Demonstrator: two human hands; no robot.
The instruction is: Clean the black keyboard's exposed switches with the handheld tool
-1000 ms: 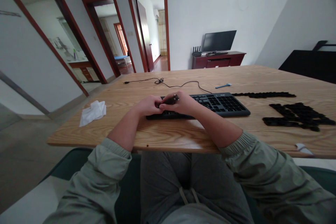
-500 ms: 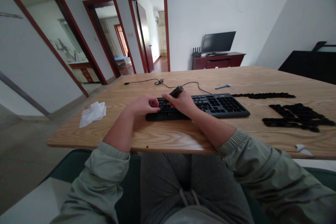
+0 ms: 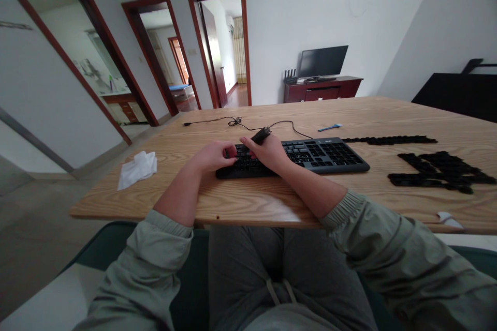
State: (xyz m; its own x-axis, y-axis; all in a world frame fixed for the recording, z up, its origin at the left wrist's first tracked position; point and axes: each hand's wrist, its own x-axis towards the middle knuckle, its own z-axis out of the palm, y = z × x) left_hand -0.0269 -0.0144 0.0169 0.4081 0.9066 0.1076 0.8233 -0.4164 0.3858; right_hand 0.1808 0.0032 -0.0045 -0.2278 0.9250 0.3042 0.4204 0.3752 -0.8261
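Left hand (image 3: 212, 158) lies palm-down over the left end of the black full-size keyboard (image 3: 330, 154), fingers curled with tips on the keys. Left grip: cannot tell whether it closes on anything, as the fingers hide the contact. Right hand (image 3: 267, 154) sits just beside it, above the keyboard's middle. Right grip: closed, pinching a small dark elongated object (image 3: 261, 135) between thumb and fingers; exact kind too small to tell. The object is held above the top edge of the keyboard, not touching the left hand.

The keyboard lies on a light oak-grain wooden tabletop (image 3: 248, 201). To its right, loose black keycaps lie in a long row (image 3: 390, 140) and a dense cluster (image 3: 440, 171). Behind it runs a thin black cable (image 3: 235, 121) with a tangled loop. A small blue plastic tool (image 3: 329, 127) lies further right, near the far edge. A crumpled white tissue (image 3: 136, 169) lies left of the hands. Beyond the tabletop, a black flat-screen monitor (image 3: 323, 61) stands on a dark red cabinet (image 3: 322, 92).
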